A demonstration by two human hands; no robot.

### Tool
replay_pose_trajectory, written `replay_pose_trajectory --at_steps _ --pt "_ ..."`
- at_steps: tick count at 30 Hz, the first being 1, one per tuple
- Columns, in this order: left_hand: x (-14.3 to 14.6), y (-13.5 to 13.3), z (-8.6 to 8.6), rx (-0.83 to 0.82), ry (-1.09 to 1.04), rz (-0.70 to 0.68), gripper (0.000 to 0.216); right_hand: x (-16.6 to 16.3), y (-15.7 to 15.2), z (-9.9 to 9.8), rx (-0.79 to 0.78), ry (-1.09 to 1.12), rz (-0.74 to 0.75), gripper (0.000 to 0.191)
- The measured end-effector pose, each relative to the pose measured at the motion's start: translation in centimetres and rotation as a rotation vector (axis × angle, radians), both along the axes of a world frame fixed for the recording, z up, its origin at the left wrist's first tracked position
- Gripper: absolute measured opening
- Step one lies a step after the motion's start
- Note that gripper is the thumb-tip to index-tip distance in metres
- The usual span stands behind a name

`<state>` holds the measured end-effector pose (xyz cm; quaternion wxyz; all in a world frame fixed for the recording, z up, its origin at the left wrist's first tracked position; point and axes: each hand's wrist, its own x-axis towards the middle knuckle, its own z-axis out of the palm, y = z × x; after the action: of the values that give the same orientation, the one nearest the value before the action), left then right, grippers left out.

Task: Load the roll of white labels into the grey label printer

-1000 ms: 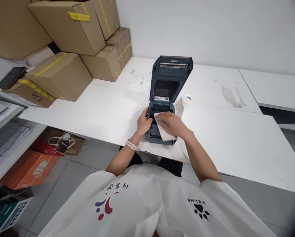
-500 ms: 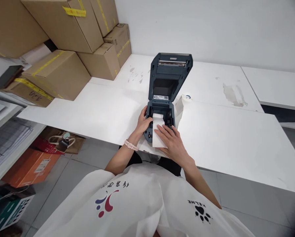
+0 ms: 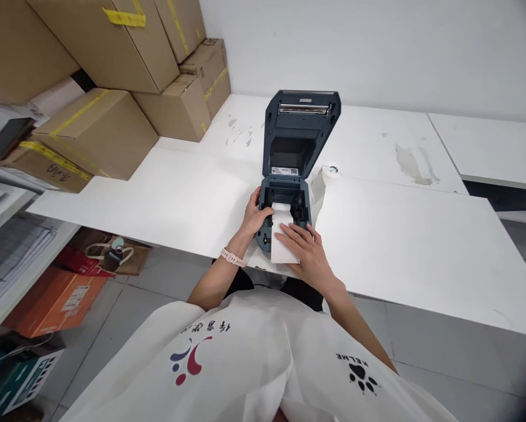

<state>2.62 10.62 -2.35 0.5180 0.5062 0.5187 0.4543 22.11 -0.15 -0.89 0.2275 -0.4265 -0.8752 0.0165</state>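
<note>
A dark label printer (image 3: 301,133) stands at the table's front edge with its lid raised. From its bay a white strip of label paper (image 3: 281,255) runs out over the front toward me. My left hand (image 3: 255,215) grips the printer's left side, its thumb on the inner edge beside the paper. Over the strip lie the fingers of my right hand (image 3: 307,251), slightly spread, with the thumb low at the paper's near end, partly hidden. Behind the printer's right side, a loose curl of white label paper (image 3: 319,189) rests on the table.
Cardboard boxes (image 3: 99,126) with yellow tape are stacked at the table's left end. A white wall (image 3: 377,53) rises behind the white table (image 3: 403,246). On the lower left, a shelf (image 3: 47,246) holds papers, with an orange box (image 3: 56,299) below it.
The view has shifted slightly. Both hands keep nearly the same places on the printer and the paper strip, and the lid stays raised.
</note>
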Motion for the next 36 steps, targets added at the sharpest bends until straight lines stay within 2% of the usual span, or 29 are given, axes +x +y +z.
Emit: replay_pose_trajectory --at_steps 6,13,16,20,23,26,28,30,33,35,36 --pt "-0.1 -0.2 0.2 -0.005 0.001 -0.009 0.087 0.0 -0.4 -0.6 -0.012 0.057 -0.025 0.057" --pt "-0.1 -0.4 0.7 -0.034 0.031 0.001 0.087 -0.6 -1.1 -0.8 -0.008 0.147 -0.066 0.049" --pt "0.0 -2.0 1.1 -0.061 0.033 0.018 0.086 -0.8 -1.2 -0.7 -0.009 0.14 -0.057 0.053" --pt "0.0 -5.3 1.6 -0.059 0.062 0.008 0.099 -0.2 -1.3 -0.4 -0.043 0.162 -0.004 0.061" --pt "-0.2 -7.0 1.9 -0.101 0.089 -0.033 0.11 1.3 -0.4 1.3 -0.142 0.265 0.076 0.072" --pt "-0.5 -7.8 2.2 -0.175 0.083 -0.055 0.112 3.1 3.4 4.8 -0.115 0.46 0.033 0.071" --pt "-0.7 -8.2 2.4 -0.209 0.067 -0.065 0.111 3.8 8.0 7.5 -0.013 0.572 -0.07 0.068" --pt "-0.9 -8.7 2.6 -0.22 0.061 -0.075 0.112 3.8 13.7 9.9 -0.01 0.683 -0.104 0.069" --pt "-1.0 -9.7 2.7 -0.229 0.058 -0.106 0.116 2.9 21.3 12.3 -0.182 0.799 -0.149 0.071" --pt "-1.1 -10.4 2.6 -0.245 0.062 -0.12 0.12 2.2 23.8 12.9 -0.287 0.865 -0.138 0.074" --pt "-1.1 -10.7 2.4 -0.248 0.063 -0.128 0.121 2.0 24.0 12.9 -0.3 0.898 -0.127 0.076"
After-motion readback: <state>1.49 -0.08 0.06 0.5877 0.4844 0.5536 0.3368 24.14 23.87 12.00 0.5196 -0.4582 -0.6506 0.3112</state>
